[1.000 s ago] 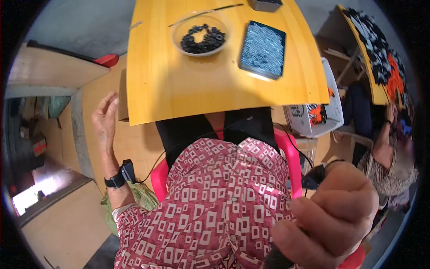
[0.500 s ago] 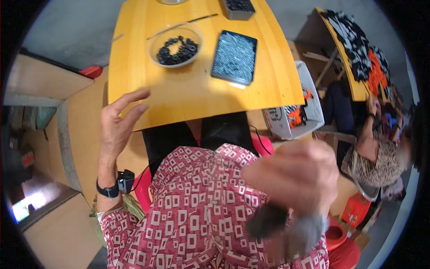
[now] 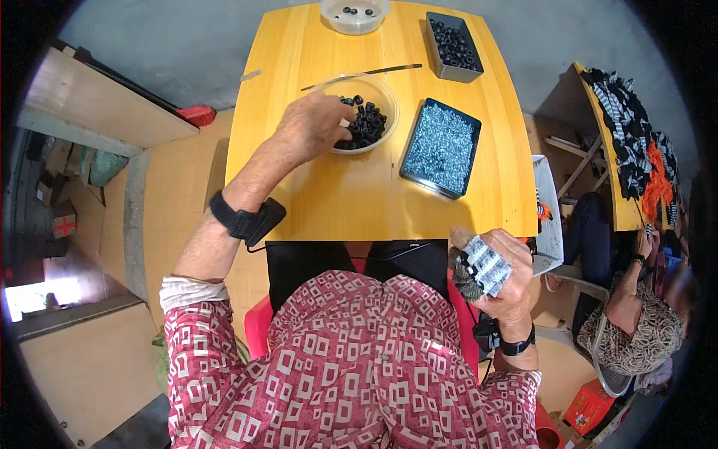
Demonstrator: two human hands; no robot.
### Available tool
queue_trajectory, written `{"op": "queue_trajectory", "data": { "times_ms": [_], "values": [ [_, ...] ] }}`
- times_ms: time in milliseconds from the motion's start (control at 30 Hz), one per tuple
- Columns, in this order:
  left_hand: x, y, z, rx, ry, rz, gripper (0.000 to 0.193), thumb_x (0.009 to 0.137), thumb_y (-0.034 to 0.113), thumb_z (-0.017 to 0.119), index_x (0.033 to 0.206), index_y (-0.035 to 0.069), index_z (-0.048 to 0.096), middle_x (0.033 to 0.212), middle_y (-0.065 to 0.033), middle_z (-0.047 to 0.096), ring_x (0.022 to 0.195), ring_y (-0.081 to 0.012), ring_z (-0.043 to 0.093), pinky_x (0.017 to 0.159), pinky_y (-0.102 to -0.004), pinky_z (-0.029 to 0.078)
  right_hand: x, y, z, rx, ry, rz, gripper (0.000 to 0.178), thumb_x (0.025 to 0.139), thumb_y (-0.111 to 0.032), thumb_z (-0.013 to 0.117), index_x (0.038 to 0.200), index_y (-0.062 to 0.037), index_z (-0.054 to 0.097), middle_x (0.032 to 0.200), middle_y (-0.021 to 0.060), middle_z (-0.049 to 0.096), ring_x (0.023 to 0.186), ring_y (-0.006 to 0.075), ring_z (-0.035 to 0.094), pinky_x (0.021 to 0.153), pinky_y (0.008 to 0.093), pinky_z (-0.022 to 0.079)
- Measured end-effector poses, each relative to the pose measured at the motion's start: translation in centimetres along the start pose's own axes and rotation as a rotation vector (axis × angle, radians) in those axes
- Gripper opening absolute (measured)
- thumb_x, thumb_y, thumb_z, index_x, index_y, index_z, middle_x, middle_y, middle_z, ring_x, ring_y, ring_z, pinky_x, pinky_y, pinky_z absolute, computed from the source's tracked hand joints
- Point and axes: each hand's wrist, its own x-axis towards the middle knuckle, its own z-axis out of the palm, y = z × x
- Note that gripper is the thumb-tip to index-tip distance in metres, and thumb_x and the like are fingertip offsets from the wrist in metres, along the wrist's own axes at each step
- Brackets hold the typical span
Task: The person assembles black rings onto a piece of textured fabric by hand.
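Head view: a cardboard box with a red cross mark is seen far left on the floor, the left hand is reached into the clear bowl of black rings, fingertips hidden, grip indeterminate, while a grey-white bundle is clenched in the right hand at the table edge.

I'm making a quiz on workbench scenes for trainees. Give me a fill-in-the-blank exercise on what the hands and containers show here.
1. The left hand reaches into the round bowl of small ____ rings.
2. The right hand holds a bundle off the table's ____ edge.
3. The dark tray right of the bowl holds small ____ parts.
4. The tabletop is ____ in colour.

Missing words: black; near; silvery; yellow
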Motion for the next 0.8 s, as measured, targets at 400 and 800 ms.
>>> {"op": "queue_trajectory", "data": {
  "times_ms": [400, 800],
  "values": [
    [0.0, -0.7, -1.1, -0.624, -0.006, -0.251, 0.014, 0.074, 0.011, 0.067, 0.087, 0.005, 0.067, 0.080, -0.0081, 0.067, 0.076, -0.0176, 0.064, 0.069, -0.0284, 0.050, 0.1, 1.1, 1.5, 0.006, 0.049, 0.076, 0.025, 0.057, -0.002, 0.067, 0.080, 0.0034, 0.062, 0.074, 0.0138, 0.060, 0.059, 0.0283, 0.058, 0.053, 0.0356, 0.047],
    [-3.4, 8.5, -0.5, -1.771, -0.193, -0.271, 0.011, 0.080, 0.013, 0.069, 0.082, 0.004, 0.063, 0.082, -0.0036, 0.065, 0.076, -0.0123, 0.063, 0.073, -0.0241, 0.050, 5.6, 1.7, 3.4, 0.287, 0.173, 0.226, 0.028, 0.074, -0.002, 0.071, 0.101, -0.0004, 0.064, 0.094, 0.0084, 0.067, 0.080, 0.0144, 0.064, 0.073, 0.0250, 0.050]
  ]
}}
